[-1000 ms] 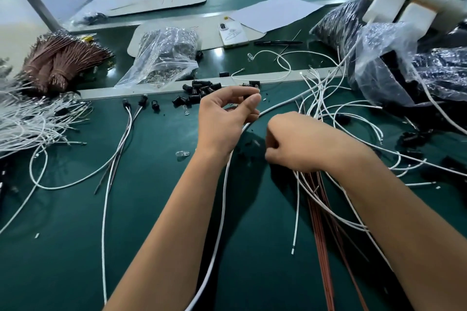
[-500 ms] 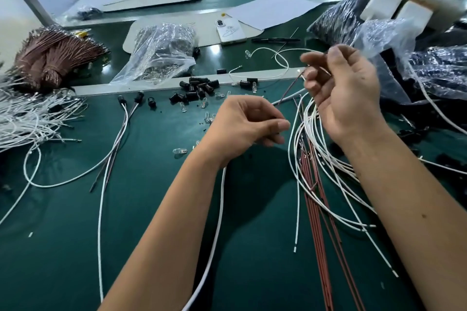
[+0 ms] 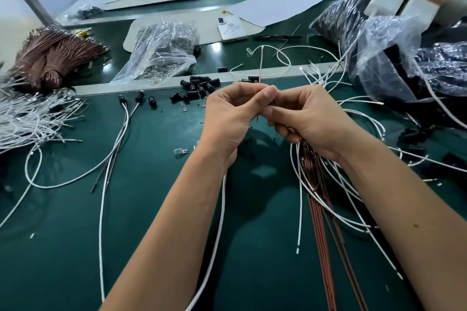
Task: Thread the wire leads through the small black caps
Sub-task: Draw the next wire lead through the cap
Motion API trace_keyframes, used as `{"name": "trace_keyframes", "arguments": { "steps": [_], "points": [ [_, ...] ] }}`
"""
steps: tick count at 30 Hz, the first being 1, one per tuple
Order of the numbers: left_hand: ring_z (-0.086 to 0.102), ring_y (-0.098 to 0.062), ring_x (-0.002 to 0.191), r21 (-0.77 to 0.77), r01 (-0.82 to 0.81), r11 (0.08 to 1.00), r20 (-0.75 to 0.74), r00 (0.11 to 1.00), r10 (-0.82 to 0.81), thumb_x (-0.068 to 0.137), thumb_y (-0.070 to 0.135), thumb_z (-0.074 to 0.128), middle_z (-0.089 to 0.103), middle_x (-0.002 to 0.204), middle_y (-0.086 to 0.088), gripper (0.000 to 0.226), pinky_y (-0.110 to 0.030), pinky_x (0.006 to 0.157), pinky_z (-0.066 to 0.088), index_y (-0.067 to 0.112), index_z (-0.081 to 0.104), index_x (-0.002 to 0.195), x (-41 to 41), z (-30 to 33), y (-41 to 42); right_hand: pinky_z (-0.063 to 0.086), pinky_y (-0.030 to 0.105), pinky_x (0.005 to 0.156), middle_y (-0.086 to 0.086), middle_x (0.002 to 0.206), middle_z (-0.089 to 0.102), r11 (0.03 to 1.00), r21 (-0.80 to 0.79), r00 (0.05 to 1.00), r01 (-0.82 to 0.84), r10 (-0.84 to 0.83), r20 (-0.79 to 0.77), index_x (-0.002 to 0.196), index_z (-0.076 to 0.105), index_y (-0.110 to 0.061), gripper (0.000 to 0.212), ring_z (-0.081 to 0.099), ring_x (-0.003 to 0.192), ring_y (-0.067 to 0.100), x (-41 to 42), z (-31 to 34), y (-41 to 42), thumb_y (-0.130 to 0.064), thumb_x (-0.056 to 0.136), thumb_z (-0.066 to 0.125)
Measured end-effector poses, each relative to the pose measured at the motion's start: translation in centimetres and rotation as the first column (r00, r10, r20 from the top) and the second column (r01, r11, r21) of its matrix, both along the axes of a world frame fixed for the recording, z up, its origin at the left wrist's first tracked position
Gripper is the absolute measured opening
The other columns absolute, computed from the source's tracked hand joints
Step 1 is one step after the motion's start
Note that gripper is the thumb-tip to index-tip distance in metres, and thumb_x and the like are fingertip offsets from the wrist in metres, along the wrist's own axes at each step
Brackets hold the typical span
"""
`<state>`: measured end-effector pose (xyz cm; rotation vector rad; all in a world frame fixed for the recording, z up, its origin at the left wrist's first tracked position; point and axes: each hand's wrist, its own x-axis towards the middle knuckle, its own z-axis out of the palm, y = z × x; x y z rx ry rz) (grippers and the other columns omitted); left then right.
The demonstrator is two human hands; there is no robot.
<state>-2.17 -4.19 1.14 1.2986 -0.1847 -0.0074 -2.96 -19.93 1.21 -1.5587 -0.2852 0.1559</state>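
**Head view: both hands meet over the worktop, pinching a thin reddish lead**

Head camera looks down at a green worktop (image 3: 75,247). Left hand (image 3: 232,118) and right hand (image 3: 310,118) meet at centre, fingertips touching. Left thumb and forefinger pressed together at the meeting point; right fingers (image 3: 280,111) curled in against them. A thin reddish wire lead (image 3: 260,65) rises straight up from between the fingertips, and a short end shows below the pinch. Something small and dark sits at the right fingertips; cannot tell if it is a cap. A white wire (image 3: 217,230) runs from under the left wrist toward the near edge.

Loose black caps (image 3: 199,87) lie in a small heap just beyond the hands, against a pale strip (image 3: 126,87) crossing the worktop. Two capped wire pairs (image 3: 126,118) lie left of the heap. Small clear bulbs (image 3: 181,151) scattered near the left hand. Red-brown wires (image 3: 321,222) and white wires (image 3: 353,184) fan out beneath the right forearm.

Far left: a pile of white wires (image 3: 27,121), a brown wire bundle (image 3: 55,55) behind it. Clear plastic bag (image 3: 161,50) of parts beyond the strip; white phone (image 3: 231,29), sheet of paper (image 3: 275,5) and black pen (image 3: 278,37) behind. Dark plastic bags (image 3: 404,58) at right.
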Motion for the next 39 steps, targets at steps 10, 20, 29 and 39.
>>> {"name": "trace_keyframes", "arguments": {
  "steps": [10,20,29,39],
  "points": [
    [0.072,-0.023,0.078,-0.043,-0.008,0.999,-0.008,1.0,0.008,0.07,0.023,0.081,0.077,0.089,-0.014,0.029,-0.034,0.069,0.058,0.001,0.073,0.088,-0.2,-0.2,-0.7,0.033,0.014,0.038,0.001,0.068,0.062,0.983,0.171,0.979,-0.072,0.103,-0.177,0.086,0.068,-0.007,0.014,0.051,0.052,0.008,-0.2,-0.2,0.1,-0.018,0.079,0.072],
    [0.07,-0.02,0.078,-0.018,0.011,1.0,-0.041,0.999,-0.012,0.069,0.026,0.082,0.077,0.094,-0.013,0.025,-0.033,0.075,0.054,0.008,0.074,0.084,-0.1,-0.4,-0.8,0.036,0.008,0.036,0.001,0.071,0.059,0.94,0.32,0.913,-0.119,0.23,-0.336,0.072,0.075,-0.016,0.013,0.051,0.051,0.002,0.1,-0.1,-0.4,-0.015,0.083,0.069],
    [0.038,-0.024,0.071,0.074,-0.258,0.963,0.007,0.966,0.258,0.079,0.016,0.085,0.057,0.078,-0.012,0.011,-0.03,0.062,0.035,0.019,0.075,0.076,0.3,-0.2,0.0,0.037,0.011,0.038,0.004,0.069,0.063,0.963,0.269,0.921,0.021,0.086,-0.38,0.084,0.066,-0.013,0.012,0.052,0.051,0.007,0.3,0.0,0.1,-0.016,0.075,0.073],
    [0.036,-0.012,0.046,0.09,-0.169,0.982,-0.127,0.976,0.179,0.094,0.028,0.071,0.049,0.057,-0.001,0.026,-0.021,0.042,0.028,0.014,0.059,0.075,0.3,-0.2,0.0,0.031,0.013,0.036,0.004,0.069,0.057,0.934,0.339,0.946,0.113,0.003,-0.324,0.084,0.059,-0.013,0.018,0.047,0.05,0.008,0.2,0.6,0.0,0.002,0.095,0.057]
  ]
}}
